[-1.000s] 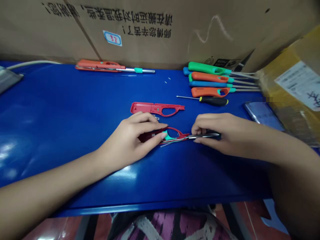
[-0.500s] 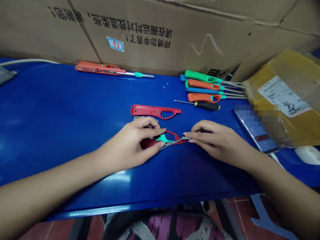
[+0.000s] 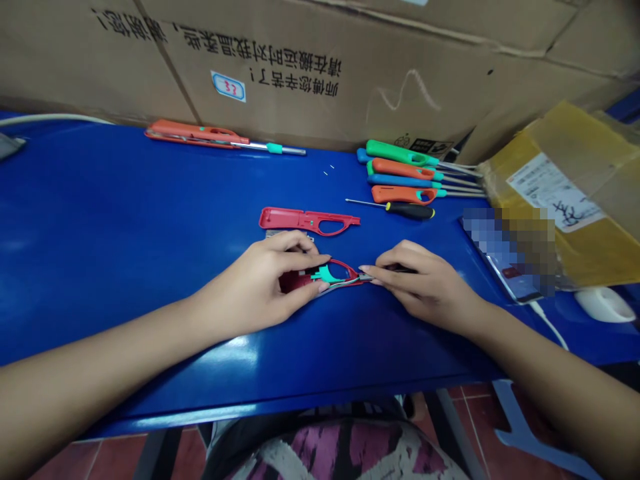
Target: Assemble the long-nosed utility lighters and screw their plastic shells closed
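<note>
An opened red lighter half with a teal trigger lies on the blue table. My left hand is closed around its handle end, thumb and fingers pinching near the trigger. My right hand pinches the metal tube end at the lighter's right, fingers pressed together. The other red shell half lies just behind my hands.
Several assembled lighters and a black-handled screwdriver lie at the back right. Another orange lighter rests at the back left by the cardboard box. A phone, a yellow parcel and a white object are at right.
The view shifted so the table sits slightly differently. My right hand slid left along the metal tube toward the lighter body. My left hand keeps its hold.
</note>
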A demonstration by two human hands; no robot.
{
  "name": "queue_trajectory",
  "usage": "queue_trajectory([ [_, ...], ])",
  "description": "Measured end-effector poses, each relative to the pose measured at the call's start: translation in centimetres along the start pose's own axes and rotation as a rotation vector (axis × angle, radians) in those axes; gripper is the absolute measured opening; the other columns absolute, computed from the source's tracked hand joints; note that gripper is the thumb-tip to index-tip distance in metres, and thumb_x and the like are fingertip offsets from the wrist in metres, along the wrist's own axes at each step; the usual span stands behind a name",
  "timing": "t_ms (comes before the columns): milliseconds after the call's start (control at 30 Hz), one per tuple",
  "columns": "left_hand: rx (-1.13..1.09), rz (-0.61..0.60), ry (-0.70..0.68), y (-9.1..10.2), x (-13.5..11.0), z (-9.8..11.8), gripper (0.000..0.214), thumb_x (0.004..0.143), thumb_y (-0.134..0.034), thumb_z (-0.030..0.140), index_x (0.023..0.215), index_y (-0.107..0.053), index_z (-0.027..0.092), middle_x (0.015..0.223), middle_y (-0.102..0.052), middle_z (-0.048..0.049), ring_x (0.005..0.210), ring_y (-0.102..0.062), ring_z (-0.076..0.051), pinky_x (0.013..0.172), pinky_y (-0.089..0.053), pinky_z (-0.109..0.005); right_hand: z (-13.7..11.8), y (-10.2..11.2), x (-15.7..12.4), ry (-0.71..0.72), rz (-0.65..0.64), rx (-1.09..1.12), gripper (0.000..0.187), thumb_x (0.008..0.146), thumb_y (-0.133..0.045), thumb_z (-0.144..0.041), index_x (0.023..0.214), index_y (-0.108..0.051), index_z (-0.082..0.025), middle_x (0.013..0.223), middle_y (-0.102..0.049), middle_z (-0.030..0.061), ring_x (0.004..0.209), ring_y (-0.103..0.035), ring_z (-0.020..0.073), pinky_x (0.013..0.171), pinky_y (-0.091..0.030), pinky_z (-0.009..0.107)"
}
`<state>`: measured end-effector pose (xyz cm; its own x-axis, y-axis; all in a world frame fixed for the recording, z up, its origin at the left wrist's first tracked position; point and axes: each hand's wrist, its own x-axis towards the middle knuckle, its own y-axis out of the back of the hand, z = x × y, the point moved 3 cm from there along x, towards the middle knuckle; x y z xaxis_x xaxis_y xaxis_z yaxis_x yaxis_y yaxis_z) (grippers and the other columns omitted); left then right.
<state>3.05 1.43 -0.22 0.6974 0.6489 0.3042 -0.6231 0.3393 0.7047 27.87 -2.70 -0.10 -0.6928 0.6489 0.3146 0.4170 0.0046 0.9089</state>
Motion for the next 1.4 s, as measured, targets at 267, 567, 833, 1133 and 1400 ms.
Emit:
queue_trajectory([
  [267,-0.006,0.005,0.002,0.0,0.0,0.0,0.03,0.093,-0.067,0.027,0.119,-0.074,0.015,0.109,-0.069,-0.0099,0.098,-0.066,-0.02,0.089,-0.055,-0.035,-0.1,0.2,-0.1,0.006,-0.005,-0.029,0.038,0.097,-0.055,-0.012,0.13,-0.065,-0.025,0.108,-0.073,0.0085,0.085,-0.057,0.0188,0.075,-0.051,0.035],
  [567,-0.007,0.011,0.01,-0.1,0.1,0.0,0.03,0.092,-0.068,0.027,0.119,-0.074,0.015,0.109,-0.068,-0.0091,0.099,-0.066,-0.019,0.089,-0.055,-0.034,-0.4,0.4,0.1,-0.015,-0.035,-0.117,0.033,0.098,-0.053,-0.015,0.126,-0.069,-0.023,0.108,-0.074,0.0095,0.085,-0.058,0.0201,0.073,-0.048,0.036],
  [833,-0.016,-0.014,0.001,-0.1,0.0,0.2,0.031,0.093,-0.068,0.025,0.121,-0.073,0.017,0.107,-0.068,-0.009,0.097,-0.065,-0.02,0.087,-0.055,-0.035,-1.3,0.2,0.8,-0.268,0.124,0.134,0.014,0.096,-0.065,-0.024,0.094,-0.079,-0.022,0.091,-0.072,0.0053,0.082,-0.062,0.0165,0.077,-0.049,0.035],
  [1133,-0.017,-0.013,-0.007,-0.3,0.0,0.4,0.031,0.093,-0.067,0.026,0.122,-0.072,0.016,0.106,-0.068,-0.0096,0.097,-0.066,-0.02,0.087,-0.056,-0.036,-0.3,0.3,3.7,-0.586,-0.098,0.443,0.014,0.083,-0.076,-0.03,0.072,-0.075,-0.02,0.074,-0.07,0.0001,0.067,-0.058,0.0127,0.064,-0.044,0.028],
  [1400,-0.008,0.029,-0.019,0.6,-0.1,1.1,0.03,0.093,-0.067,0.032,0.117,-0.071,0.015,0.111,-0.069,-0.0086,0.1,-0.067,-0.019,0.09,-0.055,-0.031,-0.1,0.7,4.1,-0.596,-0.192,0.407,0.014,0.084,-0.074,-0.03,0.075,-0.074,-0.019,0.067,-0.064,-0.0021,0.062,-0.051,0.0112,0.059,-0.039,0.027],
])
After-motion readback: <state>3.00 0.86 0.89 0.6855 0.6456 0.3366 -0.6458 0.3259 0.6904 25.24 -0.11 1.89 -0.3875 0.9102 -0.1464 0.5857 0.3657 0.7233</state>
